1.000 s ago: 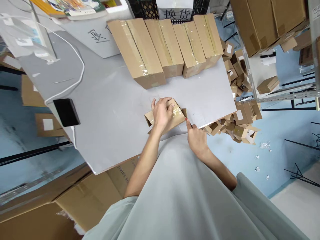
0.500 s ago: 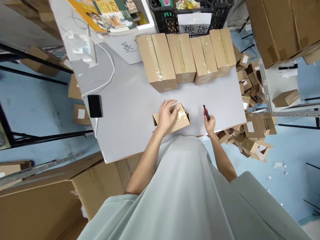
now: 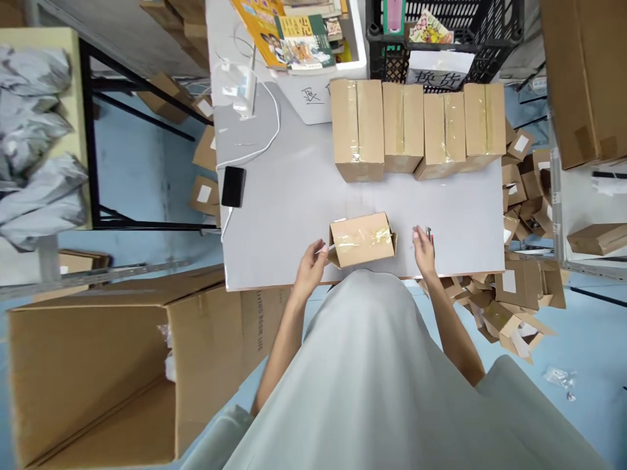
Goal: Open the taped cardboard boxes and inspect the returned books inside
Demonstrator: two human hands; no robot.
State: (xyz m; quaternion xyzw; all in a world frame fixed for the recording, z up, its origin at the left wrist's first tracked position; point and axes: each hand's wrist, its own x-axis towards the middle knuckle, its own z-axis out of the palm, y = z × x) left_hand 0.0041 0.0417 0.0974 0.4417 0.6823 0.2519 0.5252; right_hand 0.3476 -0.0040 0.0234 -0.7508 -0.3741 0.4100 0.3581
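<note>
Flanking taped box (image 3: pixel 362 239), left grip (image 3: pixel 309 266) at its end, right grip (image 3: pixel 422 251) apart

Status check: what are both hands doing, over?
Left hand at left end of small taped brown cardboard box. Right hand open beside red-black cutter. Four taped cartons behind, apart.

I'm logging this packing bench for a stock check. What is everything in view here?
small taped box: one, brown, near edge of the table, between the hands
taped boxes: four, brown, in a row at the table's far side
table: one, grey, centre
phone: one, black, table's left edge
cable: one, white, runs to the phone
slim tool: one, red and dark, on the table
crate: one, black, behind the row
books: several, mixed colours, far left corner
large carton: one, brown, open, floor at left
small empty boxes: a pile, brown, floor at right
left hand: at the small box's left end
right hand: beside the slim tool, apart from the box
</note>
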